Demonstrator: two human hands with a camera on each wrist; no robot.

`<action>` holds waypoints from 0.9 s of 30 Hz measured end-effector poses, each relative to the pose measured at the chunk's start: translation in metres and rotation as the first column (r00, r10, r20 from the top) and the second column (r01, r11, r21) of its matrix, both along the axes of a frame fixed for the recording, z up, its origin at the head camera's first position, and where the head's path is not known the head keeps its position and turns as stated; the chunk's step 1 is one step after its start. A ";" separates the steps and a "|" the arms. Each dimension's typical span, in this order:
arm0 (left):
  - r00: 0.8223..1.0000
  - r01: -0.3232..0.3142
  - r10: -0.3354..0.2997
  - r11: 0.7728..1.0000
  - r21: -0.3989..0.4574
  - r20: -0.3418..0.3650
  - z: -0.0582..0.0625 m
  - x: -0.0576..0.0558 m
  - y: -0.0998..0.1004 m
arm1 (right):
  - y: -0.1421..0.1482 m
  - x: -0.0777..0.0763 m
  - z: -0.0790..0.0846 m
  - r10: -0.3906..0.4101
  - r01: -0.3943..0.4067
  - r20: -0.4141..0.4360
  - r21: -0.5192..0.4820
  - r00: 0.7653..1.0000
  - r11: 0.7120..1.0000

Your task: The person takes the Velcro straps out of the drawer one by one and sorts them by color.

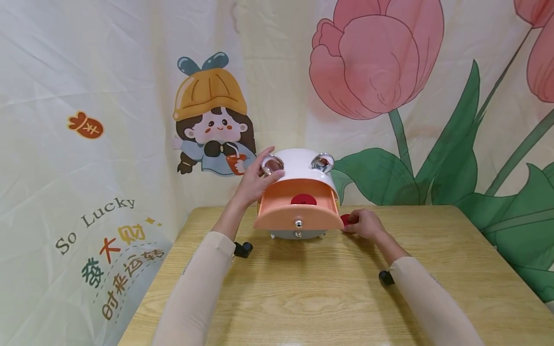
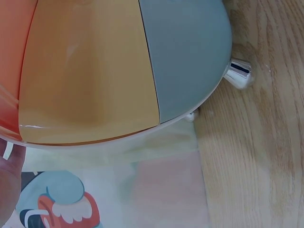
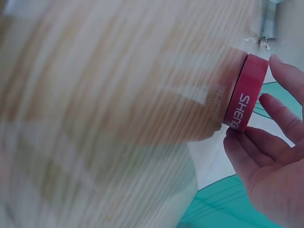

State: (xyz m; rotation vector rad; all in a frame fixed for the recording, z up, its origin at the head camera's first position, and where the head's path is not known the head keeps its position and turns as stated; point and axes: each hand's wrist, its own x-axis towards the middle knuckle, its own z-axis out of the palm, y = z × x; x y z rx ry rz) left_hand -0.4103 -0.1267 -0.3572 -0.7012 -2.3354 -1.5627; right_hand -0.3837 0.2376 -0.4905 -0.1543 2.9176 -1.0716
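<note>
A rounded drawer box [image 1: 303, 163] with a white top and silver ring-shaped ears stands at the table's far edge. Its orange upper drawer [image 1: 298, 217] is pulled out, and a red round piece [image 1: 304, 199] lies inside. My left hand [image 1: 255, 180] holds the box by its left ear, thumb in front; most of that hand is outside the left wrist view. To the right of the box, my right hand [image 1: 365, 224] grips a flat red disc [image 3: 246, 92] by its edge. White letters run along the disc's side, and it sits on the tabletop.
Below the orange drawer is a grey-blue drawer [image 1: 298, 234] with a small silver knob. The wooden table [image 1: 303, 293] reaches back to a printed curtain [image 1: 277, 96] close behind the box. Short silver feet [image 2: 239, 73] support the box.
</note>
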 end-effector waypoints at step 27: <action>1.000 0.004 -0.004 1.000 0.004 0.008 0.000 0.000 0.000 | -0.022 0.017 0.049 -0.103 0.048 -0.310 -0.178 0.945 0.983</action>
